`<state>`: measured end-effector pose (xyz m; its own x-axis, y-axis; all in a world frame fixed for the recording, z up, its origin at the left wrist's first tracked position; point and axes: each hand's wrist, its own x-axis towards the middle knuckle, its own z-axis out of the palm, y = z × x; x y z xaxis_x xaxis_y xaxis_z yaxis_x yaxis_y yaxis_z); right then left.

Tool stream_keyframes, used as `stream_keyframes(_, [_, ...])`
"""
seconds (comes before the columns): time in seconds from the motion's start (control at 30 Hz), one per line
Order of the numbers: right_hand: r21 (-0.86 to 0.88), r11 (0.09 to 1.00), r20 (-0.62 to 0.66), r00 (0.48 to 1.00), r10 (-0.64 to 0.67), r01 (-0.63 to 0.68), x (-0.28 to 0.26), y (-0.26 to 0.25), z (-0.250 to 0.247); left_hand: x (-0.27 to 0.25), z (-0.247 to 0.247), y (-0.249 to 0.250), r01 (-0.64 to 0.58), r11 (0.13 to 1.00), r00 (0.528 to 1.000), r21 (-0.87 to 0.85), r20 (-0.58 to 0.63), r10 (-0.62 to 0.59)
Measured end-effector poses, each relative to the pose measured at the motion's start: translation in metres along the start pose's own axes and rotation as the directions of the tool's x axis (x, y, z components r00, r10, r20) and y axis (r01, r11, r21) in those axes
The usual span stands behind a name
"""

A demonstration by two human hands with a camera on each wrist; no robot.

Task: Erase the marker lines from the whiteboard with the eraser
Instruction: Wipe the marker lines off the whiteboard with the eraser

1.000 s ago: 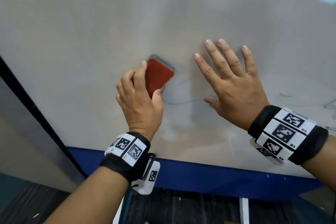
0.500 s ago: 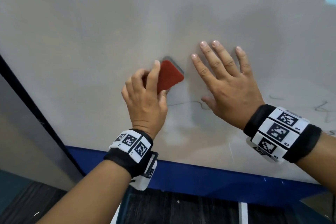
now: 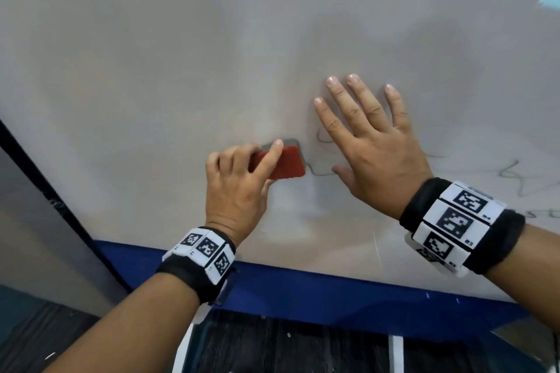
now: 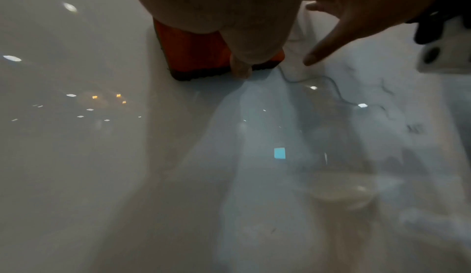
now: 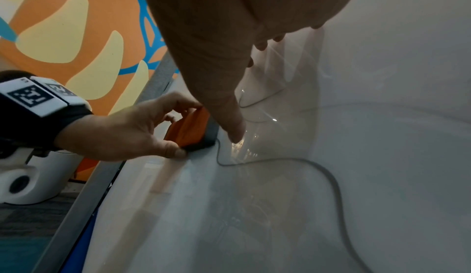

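My left hand [image 3: 242, 179] grips the red eraser [image 3: 286, 163] with the index finger across its back and the thumb at its lower edge, its grey felt pressed on the whiteboard [image 3: 151, 70]. The same eraser [image 4: 198, 55] fills the top of the left wrist view, and the eraser [image 5: 191, 128] shows beside the thumb in the right wrist view. A thin dark marker line [image 3: 318, 171] runs from the eraser's right edge under my right hand [image 3: 372, 142], which lies flat on the board with fingers spread. More scribbles [image 3: 521, 179] sit at the right.
A blue frame strip [image 3: 333, 288] borders the board's bottom edge, and a dark frame edge [image 3: 45, 191] runs down the left. Dark floor [image 3: 272, 348] lies below. An orange patterned wall [image 5: 76, 45] shows left of the board in the right wrist view.
My left hand has dragged the eraser down and to the right, turning it more level, and the curved line left of my right hand is mostly gone. The right hand stays flat on the board.
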<state>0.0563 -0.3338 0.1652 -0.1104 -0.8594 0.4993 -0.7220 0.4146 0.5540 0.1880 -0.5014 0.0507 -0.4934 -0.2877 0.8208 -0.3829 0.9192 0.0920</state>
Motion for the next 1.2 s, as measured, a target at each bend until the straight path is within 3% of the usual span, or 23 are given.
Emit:
stream_keyframes(0.07, [-0.005, 1.0, -0.01, 1.0, -0.01, 0.01, -0.002, 0.004, 0.003, 0.002, 0.001, -0.003, 0.108, 0.994, 0.993, -0.035, -0.042, -0.11])
stream_keyframes(0.13, [-0.001, 1.0, -0.013, 1.0, -0.021, 0.021, -0.002, 0.007, 0.006, 0.011, -0.005, 0.0, 0.347, 0.921, 0.924, -0.175, -0.104, -0.368])
stream_keyframes(0.2, [0.007, 1.0, -0.017, 1.0, -0.021, 0.022, -0.003, 0.009, 0.009, 0.019, -0.007, 0.008, 0.432, 0.861, 0.87, -0.268, -0.127, -0.476])
stream_keyframes(0.23, [0.014, 1.0, -0.025, 0.999, -0.022, 0.022, -0.003, 0.009, 0.01, 0.02, -0.005, 0.014, 0.401, 0.883, 0.89, -0.244, -0.123, -0.439])
stream_keyframes(0.3, [0.026, 0.999, -0.051, 0.998, -0.032, 0.033, -0.003, 0.009, 0.012, 0.014, -0.001, 0.023, 0.22, 0.969, 0.97, -0.115, -0.077, -0.23])
stream_keyframes(0.37, [0.035, 0.999, -0.067, 0.997, -0.036, 0.038, -0.003, 0.008, 0.013, 0.009, 0.003, 0.025, 0.075, 0.997, 0.996, -0.036, -0.042, -0.076])
stream_keyframes(0.47, [0.066, 0.997, -0.086, 0.996, -0.03, 0.035, -0.002, -0.001, 0.014, 0.015, 0.001, 0.024, 0.038, 0.996, 0.998, -0.076, -0.055, -0.042])
stream_keyframes(0.57, [0.108, 0.985, -0.171, 0.978, -0.116, 0.136, 0.002, -0.019, 0.025, 0.02, -0.001, 0.025, 0.019, 0.994, 0.999, -0.106, -0.048, -0.024])
stream_keyframes(0.73, [0.133, 0.976, -0.43, 0.897, -0.1, 0.172, 0.016, -0.031, 0.042, 0.024, -0.005, 0.023, 0.042, 0.98, 0.999, -0.193, -0.014, -0.045])
stream_keyframes(0.8, [0.115, 0.975, -0.478, 0.871, -0.111, 0.188, 0.018, -0.027, 0.044, 0.025, -0.011, 0.016, 0.032, 0.985, 0.999, -0.167, 0.012, -0.03])
stream_keyframes(0.87, [0.119, 0.971, -0.494, 0.861, -0.122, 0.206, 0.016, -0.017, 0.042, 0.025, -0.018, 0.001, -0.001, 0.999, 0.999, -0.039, 0.034, 0.002])
stream_keyframes(0.97, [0.117, 0.981, -0.45, 0.889, -0.088, 0.156, 0.01, 0.002, 0.039, 0.028, -0.029, -0.028, -0.098, 0.98, 0.985, 0.173, 0.158, 0.071])
stream_keyframes(1.1, [0.162, 0.986, -0.434, 0.9, 0.037, 0.038, -0.003, -0.015, 0.05, 0.032, -0.031, -0.042, -0.197, 0.95, 0.965, 0.244, 0.22, 0.144])
stream_keyframes(1.2, [0.096, 0.986, -0.396, 0.914, -0.085, 0.133, -0.015, -0.041, 0.068, 0.034, -0.03, -0.043, -0.208, 0.944, 0.965, 0.257, 0.212, 0.155])
